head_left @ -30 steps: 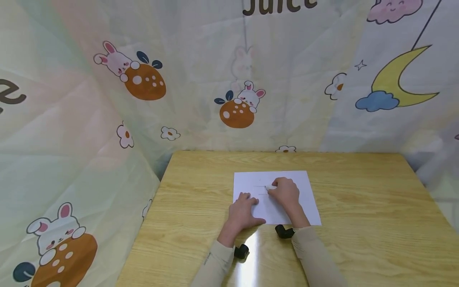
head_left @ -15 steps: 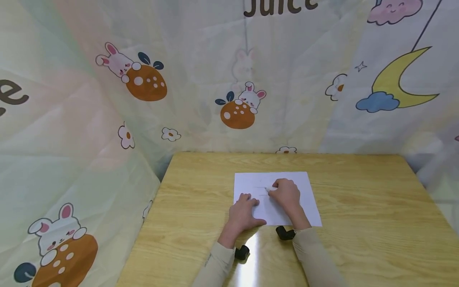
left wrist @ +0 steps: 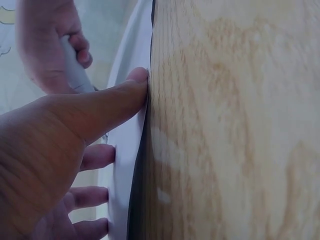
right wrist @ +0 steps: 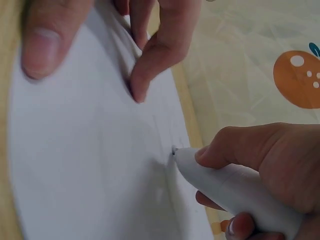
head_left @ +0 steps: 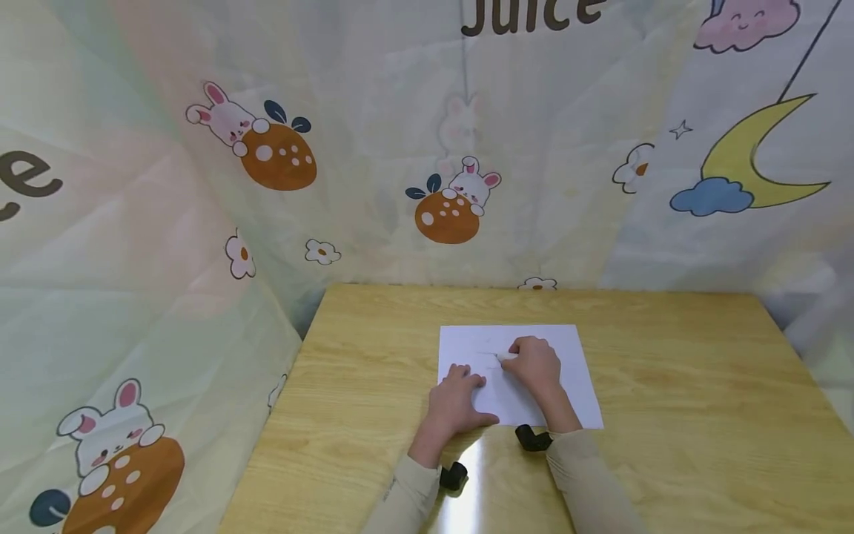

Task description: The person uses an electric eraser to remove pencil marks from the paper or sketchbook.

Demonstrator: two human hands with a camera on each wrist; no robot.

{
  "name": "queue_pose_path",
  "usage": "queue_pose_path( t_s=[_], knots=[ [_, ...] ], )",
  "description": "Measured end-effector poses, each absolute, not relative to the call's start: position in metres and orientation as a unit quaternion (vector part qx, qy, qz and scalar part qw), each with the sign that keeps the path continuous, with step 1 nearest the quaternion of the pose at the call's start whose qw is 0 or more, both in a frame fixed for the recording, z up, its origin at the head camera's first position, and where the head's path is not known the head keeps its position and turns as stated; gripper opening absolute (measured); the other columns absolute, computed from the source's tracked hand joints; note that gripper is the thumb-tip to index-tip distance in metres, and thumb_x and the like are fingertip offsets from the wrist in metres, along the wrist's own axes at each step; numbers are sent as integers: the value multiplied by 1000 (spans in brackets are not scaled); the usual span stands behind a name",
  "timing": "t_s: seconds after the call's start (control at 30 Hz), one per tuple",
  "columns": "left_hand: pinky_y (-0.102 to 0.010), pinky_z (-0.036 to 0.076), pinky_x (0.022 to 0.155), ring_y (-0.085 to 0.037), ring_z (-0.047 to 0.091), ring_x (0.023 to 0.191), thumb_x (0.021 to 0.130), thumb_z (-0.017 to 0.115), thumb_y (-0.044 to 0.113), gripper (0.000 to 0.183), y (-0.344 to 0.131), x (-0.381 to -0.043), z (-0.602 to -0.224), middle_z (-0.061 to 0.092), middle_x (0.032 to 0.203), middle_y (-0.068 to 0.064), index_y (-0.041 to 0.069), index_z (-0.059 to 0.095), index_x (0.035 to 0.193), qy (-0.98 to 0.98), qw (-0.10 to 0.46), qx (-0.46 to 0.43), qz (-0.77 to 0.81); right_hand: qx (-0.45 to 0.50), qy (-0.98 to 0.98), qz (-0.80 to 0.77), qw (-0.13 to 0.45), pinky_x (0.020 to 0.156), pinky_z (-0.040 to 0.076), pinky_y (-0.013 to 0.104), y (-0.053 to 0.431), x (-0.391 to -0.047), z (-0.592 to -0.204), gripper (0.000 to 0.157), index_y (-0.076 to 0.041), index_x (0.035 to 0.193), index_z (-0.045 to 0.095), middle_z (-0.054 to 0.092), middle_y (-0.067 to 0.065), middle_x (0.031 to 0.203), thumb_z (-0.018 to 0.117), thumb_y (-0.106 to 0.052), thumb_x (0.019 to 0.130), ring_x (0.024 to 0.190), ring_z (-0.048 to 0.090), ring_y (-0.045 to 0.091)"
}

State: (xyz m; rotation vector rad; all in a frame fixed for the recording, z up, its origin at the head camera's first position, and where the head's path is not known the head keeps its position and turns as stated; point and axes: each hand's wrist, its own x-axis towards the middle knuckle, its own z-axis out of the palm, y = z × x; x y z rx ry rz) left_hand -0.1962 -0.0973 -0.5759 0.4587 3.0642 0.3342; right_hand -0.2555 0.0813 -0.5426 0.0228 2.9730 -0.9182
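Note:
A white sheet of paper (head_left: 575, 393) lies on the wooden table, with short thin lines (head_left: 485, 353) near its upper middle. My right hand (head_left: 539, 367) grips a thick white pen-shaped tool (right wrist: 227, 182) between thumb and curled fingers. Its small dark tip (right wrist: 174, 150) is at the paper, by one of the lines. Spread over the paper's lower left part, my left hand (head_left: 456, 400) rests with fingers apart. In the left wrist view the left thumb (left wrist: 117, 102) reaches the sheet's near edge.
A wooden table (head_left: 680, 378) extends around the sheet on all sides. Black wrist-worn pieces, one by the left wrist (head_left: 454, 476) and one by the right wrist (head_left: 531, 437), sit over the tabletop. Patterned cloth (head_left: 373, 148) hangs behind and to the left.
The head view has shifted slightly, so the whole scene sits a little lower and further right. Both hands keep nearly the same place on the paper.

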Motion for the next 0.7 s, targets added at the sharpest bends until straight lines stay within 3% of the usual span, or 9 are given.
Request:
queue_pose_path(
  t_s=[0.5,0.7],
  knots=[
    [-44,52,76,-25,46,126,65,77,68,72,-98,-196,-573,52,133,-5,25,68,122,983,15,144,110,3,956,-295,4,60,52,44,78,-256,-543,24,-3,89,74,70,10,85,77,-23,74,69,63,25],
    [-42,52,71,-23,48,120,64,77,68,73,-97,-195,-573,53,131,-5,25,68,122,982,19,149,111,13,957,-291,17,59,51,43,77,-254,-543,23,-4,88,74,70,9,84,77,-22,73,69,63,24]
  ],
)
